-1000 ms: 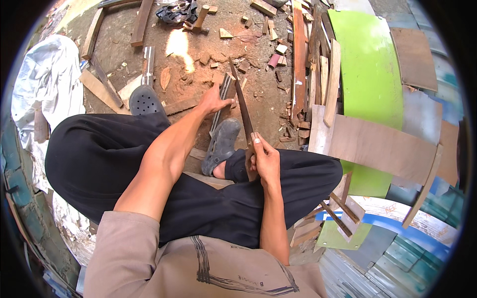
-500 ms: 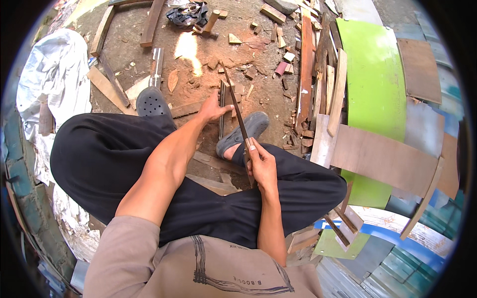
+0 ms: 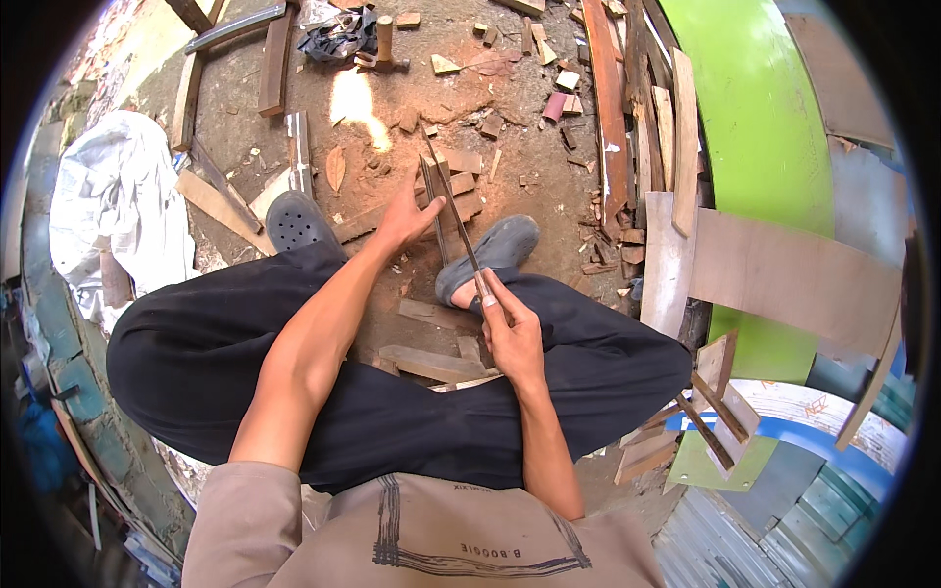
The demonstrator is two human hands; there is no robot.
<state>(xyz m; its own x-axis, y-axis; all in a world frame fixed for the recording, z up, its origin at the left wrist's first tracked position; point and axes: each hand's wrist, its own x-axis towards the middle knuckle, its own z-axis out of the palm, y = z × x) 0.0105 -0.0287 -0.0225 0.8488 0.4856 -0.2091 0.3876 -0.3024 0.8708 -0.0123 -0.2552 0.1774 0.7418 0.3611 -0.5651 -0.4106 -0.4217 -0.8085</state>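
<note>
My right hand (image 3: 513,331) is closed around the near end of a long, thin dark blade (image 3: 457,220), seen almost edge-on, its thumb along the top. The blade points away from me, slanting left, and narrows toward its tip. My left hand (image 3: 408,220) grips a narrow grooved wooden strip (image 3: 438,227) between my feet, thumb on the near side and fingers partly hidden behind it. The blade passes over or against this strip; exact contact is unclear. Short wood blocks (image 3: 461,161) lie just beyond the strip.
A hammer (image 3: 383,44) stands head-down by a black plastic bag (image 3: 338,37). Offcuts and long planks (image 3: 605,118) lie to the right, beside a green sheet (image 3: 760,137). White sheeting (image 3: 123,196) is on the left. My clogs (image 3: 502,250) flank the work.
The view has shifted slightly. The strip's far end now leans further left, and my left hand has moved a little left with it. My right hand keeps its grip on the blade.
</note>
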